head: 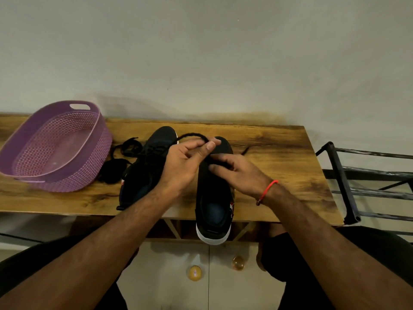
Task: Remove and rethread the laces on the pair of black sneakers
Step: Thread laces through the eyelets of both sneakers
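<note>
Two black sneakers stand on the wooden table [279, 153]. The right sneaker [213, 204] has a white sole and its heel hangs over the front edge. The left sneaker [143, 175] lies beside it, angled to the left. My left hand [185, 162] pinches a black lace [192, 136] that loops above the right sneaker's toe. My right hand [237, 171] rests on the right sneaker's upper, fingers curled at the eyelets where the lace runs. A loose black lace [125, 153] lies in a heap left of the left sneaker.
A purple plastic basket [98, 139] sits at the table's left end. A black metal rack [344, 180] stands right of the table. Two small yellowish balls [195, 273] lie on the floor between my knees. A pale wall rises behind the table.
</note>
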Demonstrator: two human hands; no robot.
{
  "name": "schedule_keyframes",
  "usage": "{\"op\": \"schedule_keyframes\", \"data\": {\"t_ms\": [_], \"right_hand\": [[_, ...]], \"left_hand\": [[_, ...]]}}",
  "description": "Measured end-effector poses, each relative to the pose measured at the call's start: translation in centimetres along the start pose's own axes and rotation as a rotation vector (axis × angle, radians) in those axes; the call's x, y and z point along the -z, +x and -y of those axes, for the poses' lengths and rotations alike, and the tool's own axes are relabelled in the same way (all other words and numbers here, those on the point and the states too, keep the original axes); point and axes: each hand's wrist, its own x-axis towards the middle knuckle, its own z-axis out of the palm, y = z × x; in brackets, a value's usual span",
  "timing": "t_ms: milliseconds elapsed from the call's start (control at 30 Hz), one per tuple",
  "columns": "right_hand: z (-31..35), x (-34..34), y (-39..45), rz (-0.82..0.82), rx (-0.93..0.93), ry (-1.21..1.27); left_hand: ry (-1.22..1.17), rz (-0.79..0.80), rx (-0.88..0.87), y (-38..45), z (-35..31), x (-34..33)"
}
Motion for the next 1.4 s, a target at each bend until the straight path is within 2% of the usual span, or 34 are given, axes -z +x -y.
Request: {"op": "schedule_keyframes", "data": {"t_ms": [67,133,267,333,400,467,500,700,833,967,1033,1133,1200,1267,1367,1400], "right_hand": [[0.1,-0.5,-0.1,-0.016,0.085,-0.028],[0.3,-0.6,-0.2,-0.041,0.072,0.022],[0.4,-0.1,-0.1,-0.110,-0.054,0.189],[0.4,0.1,0.0,-0.183,-0.123,0.247],[0.4,0.2,0.2,-0.244,-0.166,0.350],[0.3,0.4,0.2,-0.262,-0.184,0.422],[0.3,0.4,0.2,-0.258,-0.189,0.438],[0.2,0.4,0.2,-0.221,-0.181,0.441],[0.0,0.7,0.0,-0.197,-0.164,0.451],[0.1,0.9,0.1,-0.199,-0.141,0.415],[0.1,1.0,0.2,-0.248,-0.145,0.375],[0.0,1.2,0.3,-0.290,-0.133,0.381],[0.2,1.3,0.1,-0.280,-0.117,0.383],[0.3,1.3,0.1,-0.254,-0.092,0.347],[0.4,1.4,-0.1,-0.241,-0.071,0.344],[0.5,1.6,-0.2,-0.234,-0.071,0.355]], "left_hand": [[0.026,0.185,-0.047,0.3,0.4,0.2],[0.157,0.280,-0.050,0.4,0.7,0.4],[0.761,0.214,-0.047,0.8,0.1,1.6],[0.965,0.185,-0.018,1.3,-1.1,2.8],[1.092,0.295,0.130,2.1,-2.3,4.3],[1.079,0.483,0.326,2.5,-2.7,5.6],[1.019,0.525,0.365,2.4,-2.4,5.8],[0.668,0.370,0.158,0.9,0.0,2.8],[0.571,0.320,0.125,0.9,1.0,2.0],[0.608,0.258,0.141,1.2,1.1,1.6],[0.583,0.251,0.200,1.4,0.9,1.6],[0.251,0.356,0.458,1.2,-0.1,1.7],[0.143,0.348,0.517,0.9,-0.2,1.5],[0.281,0.301,0.400,0.6,0.4,1.0],[0.738,0.278,0.000,0.4,1.4,0.6],[0.838,0.278,-0.079,0.4,1.6,0.6]]}}
